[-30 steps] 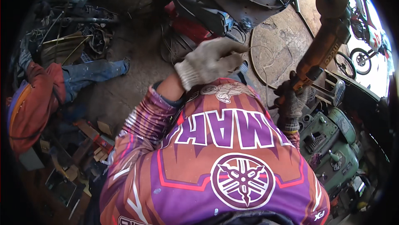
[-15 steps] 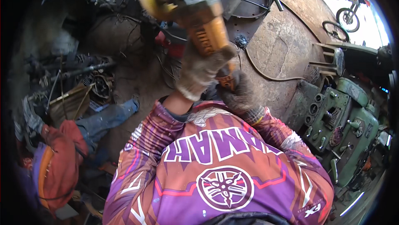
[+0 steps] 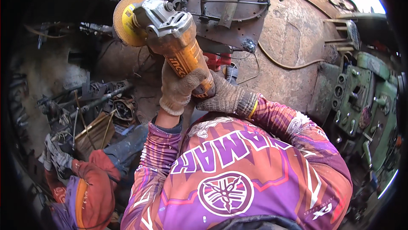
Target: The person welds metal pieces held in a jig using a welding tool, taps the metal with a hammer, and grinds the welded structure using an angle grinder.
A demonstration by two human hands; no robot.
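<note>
An orange angle grinder [image 3: 182, 51] with a grey metal head is in both my gloved hands, held up in front of my chest. Its yellow-brown disc [image 3: 129, 21] points to the far left. My left hand [image 3: 179, 86] is closed round the body from the left side. Behind it, my right hand [image 3: 225, 94] grips the rear end of the tool from the right. Both gloves are knitted and soiled. The disc stands apart from the metal workbench [image 3: 250, 30], which lies beyond and to the right of it.
At the right stands a green machine [image 3: 357, 102] with levers. A cable [image 3: 289, 66] crosses the floor. To the left another person in red [image 3: 95, 183] sits low near scattered metal parts [image 3: 123, 109]. Two wheels [image 3: 342, 1] show at the far right.
The grinder has moved left and a little nearer, both hands still on it, and its disc has turned more into sight. The whole view has shifted, with more of the bench showing.
</note>
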